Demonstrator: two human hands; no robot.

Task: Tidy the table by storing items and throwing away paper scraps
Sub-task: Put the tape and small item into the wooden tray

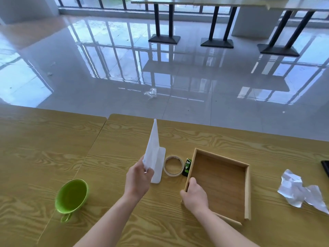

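My left hand grips the near end of a white sheet of paper and holds it up on edge above the wooden table. A flat white rectangular piece lies on the table right behind it. My right hand is closed on the left wall of an empty wooden box. Between the white piece and the box lie a roll of tape and a small green and black packet, which touches the box's left wall. A crumpled paper scrap rests to the right of the box.
A green cup with a handle lies tipped on the table at the left. A dark object pokes in at the right edge. A seam splits two tabletops. Beyond the far edge are shiny floor tiles, a plastic wrapper and table legs.
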